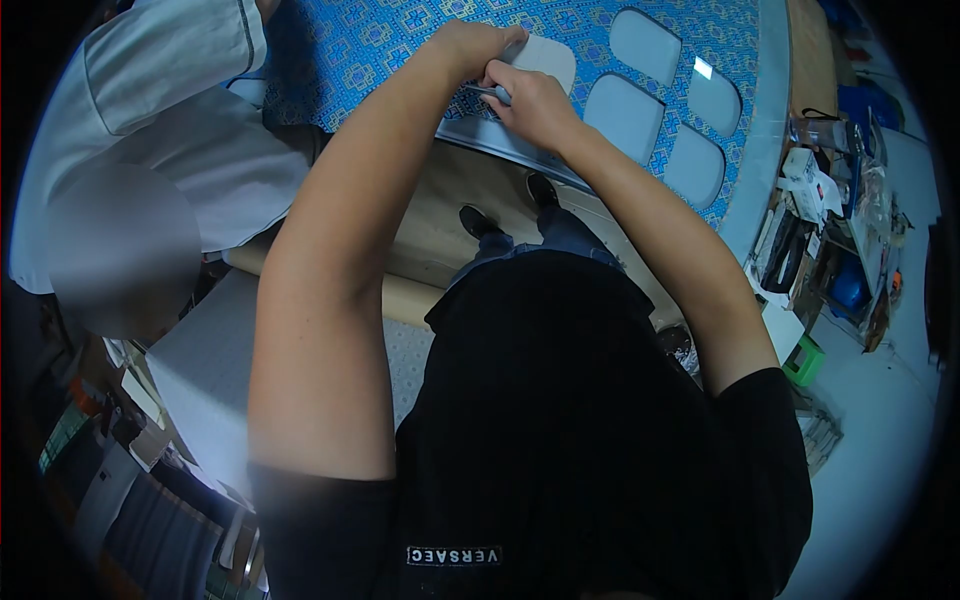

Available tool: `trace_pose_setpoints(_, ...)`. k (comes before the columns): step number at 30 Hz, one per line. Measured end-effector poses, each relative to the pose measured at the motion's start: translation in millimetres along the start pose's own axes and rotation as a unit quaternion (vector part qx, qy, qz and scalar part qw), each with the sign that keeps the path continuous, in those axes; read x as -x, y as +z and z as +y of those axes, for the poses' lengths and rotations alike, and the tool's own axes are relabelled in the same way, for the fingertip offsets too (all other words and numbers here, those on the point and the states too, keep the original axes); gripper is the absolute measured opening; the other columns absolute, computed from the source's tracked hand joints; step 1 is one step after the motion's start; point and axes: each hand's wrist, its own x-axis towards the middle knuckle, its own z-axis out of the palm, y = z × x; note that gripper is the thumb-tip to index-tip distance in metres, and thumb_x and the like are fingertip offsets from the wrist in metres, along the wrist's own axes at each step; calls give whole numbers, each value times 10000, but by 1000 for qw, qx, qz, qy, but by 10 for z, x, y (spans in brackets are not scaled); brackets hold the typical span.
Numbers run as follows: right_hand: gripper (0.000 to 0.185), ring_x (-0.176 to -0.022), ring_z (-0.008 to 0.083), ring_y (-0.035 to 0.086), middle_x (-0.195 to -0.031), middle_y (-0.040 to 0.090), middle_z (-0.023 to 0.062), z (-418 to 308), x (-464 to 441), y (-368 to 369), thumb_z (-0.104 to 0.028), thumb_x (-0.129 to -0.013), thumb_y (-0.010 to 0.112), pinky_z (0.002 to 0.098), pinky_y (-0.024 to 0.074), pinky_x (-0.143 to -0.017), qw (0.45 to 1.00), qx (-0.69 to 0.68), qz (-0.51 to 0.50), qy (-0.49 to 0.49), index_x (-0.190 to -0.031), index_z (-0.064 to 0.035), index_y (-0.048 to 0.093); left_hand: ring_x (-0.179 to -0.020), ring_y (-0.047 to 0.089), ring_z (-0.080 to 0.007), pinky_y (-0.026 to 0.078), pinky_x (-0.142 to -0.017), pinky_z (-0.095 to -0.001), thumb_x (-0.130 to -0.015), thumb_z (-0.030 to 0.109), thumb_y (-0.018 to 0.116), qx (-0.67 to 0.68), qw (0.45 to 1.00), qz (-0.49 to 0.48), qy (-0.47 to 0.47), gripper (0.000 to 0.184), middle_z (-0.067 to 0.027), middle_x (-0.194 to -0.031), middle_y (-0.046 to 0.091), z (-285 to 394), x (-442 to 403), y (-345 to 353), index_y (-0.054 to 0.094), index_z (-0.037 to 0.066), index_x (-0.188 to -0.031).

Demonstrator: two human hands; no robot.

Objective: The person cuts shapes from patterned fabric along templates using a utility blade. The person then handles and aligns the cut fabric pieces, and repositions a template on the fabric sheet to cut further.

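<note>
My left hand [482,48] reaches over the blue patterned cloth [340,60], its bunched fingers holding down the left edge of a pale rounded flat piece [549,65]. Close beside it, my right hand [535,105] is closed around a slim grey tool [496,94] at the lower left of that piece. Whether the tool is a pen or a knife I cannot tell, as the fingers cover much of it. Several grey-blue rounded shapes, one of them a large shape [622,117], show in the cloth to the right; they may be openings or flat pieces.
The grey table edge [490,142] runs just below my hands. On the left, a co-worker in a light-coloured long sleeve [165,65] leans in close to the table. Boxes and clutter [805,190] stand beyond the right side. A pale surface [225,350] lies behind the co-worker.
</note>
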Motion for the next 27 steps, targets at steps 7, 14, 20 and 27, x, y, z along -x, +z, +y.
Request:
trace_pose_setpoints(7,245,-864,380,694,-942,722,119,34,26,27,-167,-890,757,460,549,-723,1000,-16,3,8,-1056,-105,588,-821,750,-248,578,-712,-409,-853,153,707,26,999,-31,-21,738,-46,-846,754,52,38,-107,427,297,-1521)
trace_pose_setpoints(14,242,-941,282,722,-1006,741,101,176,157,-168,-192,-909,769,376,557,-804,994,-91,-34,44,-1100,-85,668,-843,747,-306,580,-709,-427,-789,165,785,36,998,20,-39,787,-84,-888,757,131,141,-112,467,285,-1499)
trace_pose_setpoints(20,215,-900,118,647,-979,702,43,927,78,-814,-163,-930,758,274,513,-804,977,-194,-73,52,-1097,-46,688,-994,684,-368,585,-724,-449,-833,114,684,73,978,145,-130,343,-184,-1059,679,478,389,103,671,46,-1169)
trace_pose_setpoints(27,233,-950,158,666,-1027,719,31,1362,-1164,-998,-180,-936,761,300,529,-837,967,-142,-189,-89,-1138,-84,696,-981,595,-327,510,-858,-431,-931,226,618,-71,931,116,-338,337,-162,-1109,623,1399,168,118,694,-61,-1089)
